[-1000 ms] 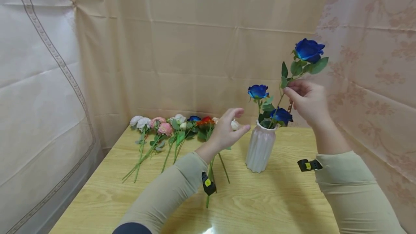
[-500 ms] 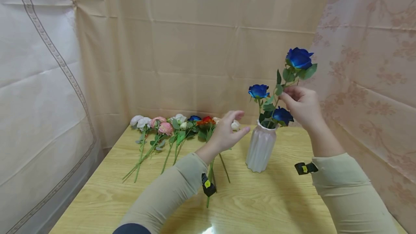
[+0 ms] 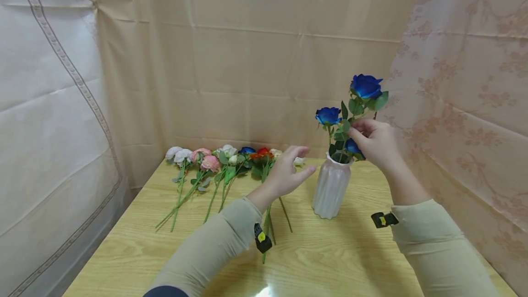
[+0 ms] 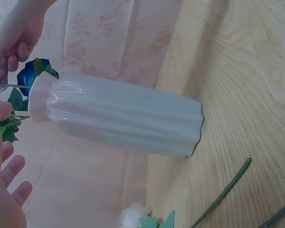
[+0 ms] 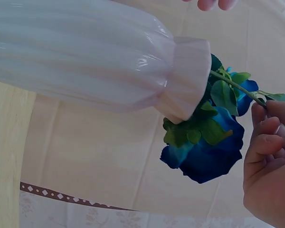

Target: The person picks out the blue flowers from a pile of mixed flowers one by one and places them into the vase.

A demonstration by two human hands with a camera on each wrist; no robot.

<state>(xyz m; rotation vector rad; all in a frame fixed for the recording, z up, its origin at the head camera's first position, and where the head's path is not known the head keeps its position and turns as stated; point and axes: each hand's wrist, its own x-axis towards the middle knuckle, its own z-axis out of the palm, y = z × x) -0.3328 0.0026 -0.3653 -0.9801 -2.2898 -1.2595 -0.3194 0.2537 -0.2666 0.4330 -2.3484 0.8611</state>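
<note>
A white fluted vase [image 3: 331,189] stands upright on the table, with two blue roses in its mouth: one [image 3: 328,116] at the left, a lower one [image 5: 206,147] at the right. My right hand [image 3: 377,143] pinches the stem of a third, taller blue rose [image 3: 366,86] between thumb and fingers. In the right wrist view that stem [image 5: 237,86] runs down into the vase mouth; its lower end is hidden inside. To the left of the vase my left hand [image 3: 287,173] hovers with fingers spread, apart from it and holding nothing.
Along the back left of the wooden table [image 3: 136,246] lie several loose flowers: white ones [image 3: 181,155], pink ones [image 3: 210,163], a blue rose [image 3: 246,150] and an orange-red one [image 3: 261,154]. Their stems point toward the front. Beige curtains [image 3: 247,58] hang behind.
My right hand has moved down and left with the blue rose, lowering its stem further into the vase. The left hand has stayed nearly still.
</note>
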